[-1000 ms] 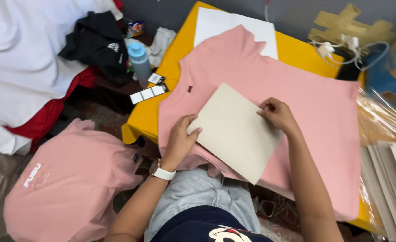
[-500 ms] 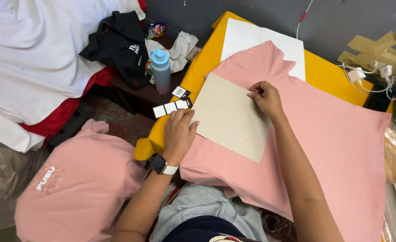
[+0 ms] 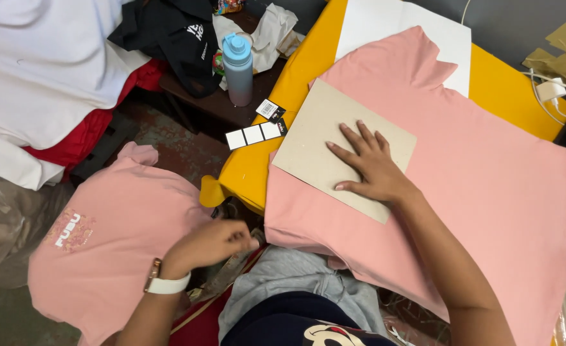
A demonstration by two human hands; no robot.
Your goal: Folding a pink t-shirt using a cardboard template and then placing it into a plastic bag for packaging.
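Observation:
A pink T-shirt [image 3: 488, 186] lies spread over a yellow table [image 3: 257, 160]. A beige cardboard sheet [image 3: 318, 138] rests on the shirt near its left side. My right hand [image 3: 369, 166] presses flat on the cardboard, fingers spread. My left hand [image 3: 212, 243], with a white wristband, hangs below the table edge with fingers curled; I cannot see anything in it. It hovers beside a second pink shirt [image 3: 110, 243] with a chest print that lies on the floor to the left.
A blue water bottle [image 3: 238, 67], black clothing [image 3: 174, 38] and crumpled paper sit on a dark side table. White tags [image 3: 254, 134] lie at the yellow table's edge. White and red fabric [image 3: 46, 83] is piled at the left. White paper [image 3: 405, 25] lies under the shirt's collar; cables at the right.
The cardboard has slid toward the shirt's left part. My right hand went from gripping its edge to pressing flat on it. My left hand left the shirt and dropped below the table edge.

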